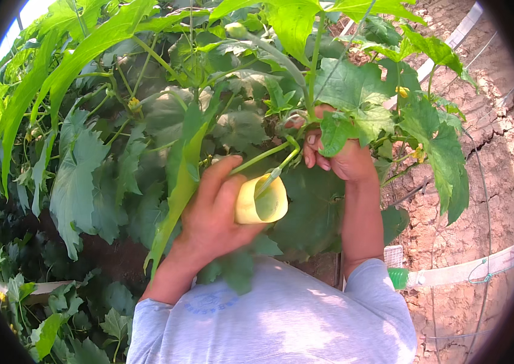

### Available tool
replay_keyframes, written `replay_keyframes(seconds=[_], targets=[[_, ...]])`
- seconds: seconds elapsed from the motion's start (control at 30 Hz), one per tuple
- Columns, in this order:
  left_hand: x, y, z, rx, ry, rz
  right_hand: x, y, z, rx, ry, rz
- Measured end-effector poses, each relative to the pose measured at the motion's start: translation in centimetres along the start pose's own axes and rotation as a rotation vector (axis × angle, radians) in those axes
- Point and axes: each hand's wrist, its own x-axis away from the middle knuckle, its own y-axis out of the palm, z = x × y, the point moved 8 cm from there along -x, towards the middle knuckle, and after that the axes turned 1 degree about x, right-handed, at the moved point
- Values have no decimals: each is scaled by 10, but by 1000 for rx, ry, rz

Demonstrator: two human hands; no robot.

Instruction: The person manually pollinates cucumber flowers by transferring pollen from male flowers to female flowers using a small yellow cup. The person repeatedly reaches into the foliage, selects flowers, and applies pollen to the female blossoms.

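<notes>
My left hand (218,211) is closed round a yellow, open-ended cup or sleeve (261,200). A green stalk, perhaps the stem end of a young fruit (269,179), runs down into its opening; what lies deeper inside is hidden. To the right, my right hand (339,157) has its fingers curled at the main vine stem (310,109), partly behind a small leaf (335,133). Whether the fingers grip the stem cannot be told. A leaf stalk (261,158) slants from the vine down to my left hand. A long, narrow young fruit (279,57) reaches up and left above the right hand.
Dense broad-leaved vines (79,177) fill the left side, with small yellow flowers. A cracked earthen wall or ground surface (457,182) lies at the right, crossed by wires and pale strips (462,273). A green plastic object (398,277) is beside my right sleeve. Thin strings hang among the leaves.
</notes>
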Motion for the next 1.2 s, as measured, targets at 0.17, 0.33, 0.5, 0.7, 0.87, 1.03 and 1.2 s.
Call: replay_keyframes(seconds=[0.17,0.33,0.5,0.7,0.87,1.03,1.2], targets=[[6,-18,-16,24,34,-35,-9,29,-2,321,77,-121],[8,-30,-28,73,54,-94,0,39,13,699,242,182],[11,-29,-39,174,92,-94,36,16,-19,525,8,552],[11,-23,-44,241,61,-159,76,74,-172,501,-686,633],[13,-20,-41,258,61,-185,35,172,-224,1420,-711,345],[19,-13,-34,151,35,-229,-23,188,-181,2074,-450,-366],[17,-5,-28,77,52,-203,-41,181,-160,2303,-344,-592]])
